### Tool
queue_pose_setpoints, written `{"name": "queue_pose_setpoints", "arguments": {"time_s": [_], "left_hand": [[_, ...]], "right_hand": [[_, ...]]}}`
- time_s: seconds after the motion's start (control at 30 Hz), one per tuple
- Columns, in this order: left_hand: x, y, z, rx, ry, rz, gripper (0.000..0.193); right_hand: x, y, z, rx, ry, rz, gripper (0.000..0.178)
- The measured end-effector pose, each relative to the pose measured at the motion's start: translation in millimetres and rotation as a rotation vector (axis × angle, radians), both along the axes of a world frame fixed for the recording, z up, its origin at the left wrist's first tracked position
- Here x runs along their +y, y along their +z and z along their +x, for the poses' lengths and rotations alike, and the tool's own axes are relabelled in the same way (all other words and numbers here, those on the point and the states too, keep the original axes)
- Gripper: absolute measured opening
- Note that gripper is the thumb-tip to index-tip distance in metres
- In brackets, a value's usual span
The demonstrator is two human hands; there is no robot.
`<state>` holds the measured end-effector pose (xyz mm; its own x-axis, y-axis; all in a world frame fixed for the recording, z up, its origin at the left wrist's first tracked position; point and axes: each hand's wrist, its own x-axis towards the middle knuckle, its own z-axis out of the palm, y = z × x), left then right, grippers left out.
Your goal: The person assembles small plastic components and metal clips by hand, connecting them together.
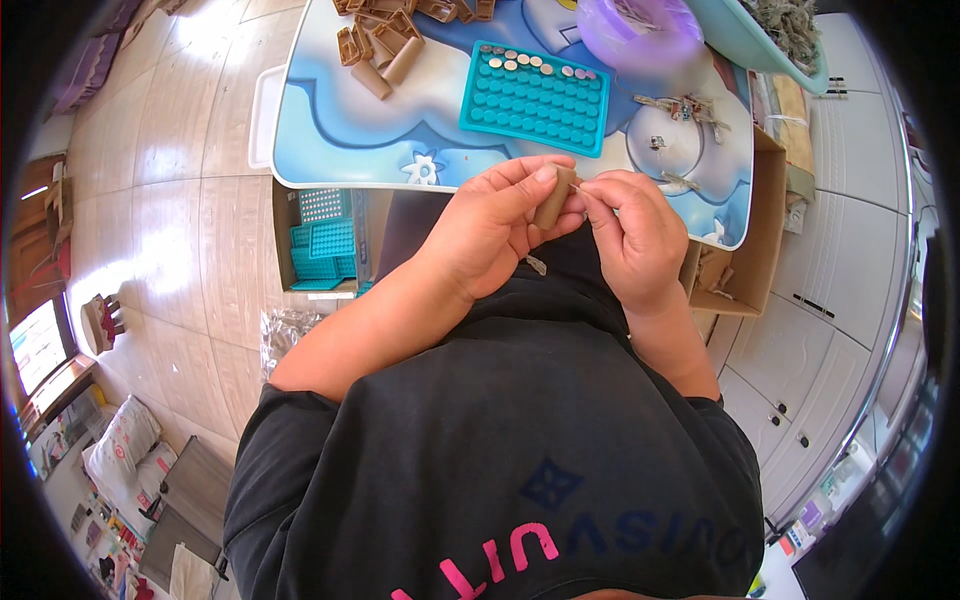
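A brown tube (556, 200) is gripped between the thumb and fingers of the left hand (500, 212), and is held tilted slightly off upright over the near edge of the tabletop (380, 130). Thumb and forefinger of the right hand (640, 232) are closed in a narrow pinch just beside the tube; a thin piece (576, 187), too small to identify, is held at their tips.

A turquoise tray (535, 115) is placed just beyond the hands, apart from the near edge. Silver discs (522, 61) are seated in its far rows. Between the tray and the left edge, a broad stretch of printed blue surface is exposed, reaching to the near left corner. Toward the right edge, room is narrowed by a cluster of thin metallic pieces (690, 110).

A pile of brown pieces (402, 62) is located toward the far left. A purple bowl (605, 40) is set at the far right; the right edge is overhung by a pale teal basin (760, 50).

Below the near left corner, turquoise trays (325, 240) are stacked in a box. Under the right edge, a cardboard box (765, 200) is positioned. Tiled floor (200, 200) is exposed at left; the right side is bounded by white cabinets (850, 180).
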<state>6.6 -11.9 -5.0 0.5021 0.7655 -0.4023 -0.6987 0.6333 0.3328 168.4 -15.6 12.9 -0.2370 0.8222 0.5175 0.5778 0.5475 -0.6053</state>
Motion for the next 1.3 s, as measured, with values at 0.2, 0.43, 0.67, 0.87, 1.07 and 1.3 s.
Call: {"name": "queue_pose_setpoints", "arguments": {"time_s": [0.2, 0.43, 0.67, 0.87, 1.07, 1.3], "left_hand": [[-2, -2, 0, 0.086, -0.004, 0.015, 0.027], [-3, 3, 3, 0.109, -0.005, 0.014, 0.029], [-3, 5, 3, 0.200, -0.010, 0.038, 0.029], [-1, 5, -3, 0.338, -0.085, 0.081, 0.032], [-5, 11, -7, 0.461, -0.162, 0.280, 0.029], [-9, 18, -7, 0.785, -0.207, 0.524, 0.014]], "right_hand": [[0, -3, -1, -0.030, 0.017, 0.027, 0.014], [-3, -3, 1, -0.017, 0.018, 0.037, 0.014], [1, -4, 0, -0.076, 0.020, 0.062, 0.013], [-1, -3, 4, 0.195, 0.048, -0.404, 0.012], [-6, -8, 19, 0.743, 0.123, -0.889, 0.025], [-11, -10, 20, 0.944, 0.101, -0.874, 0.021]]}}
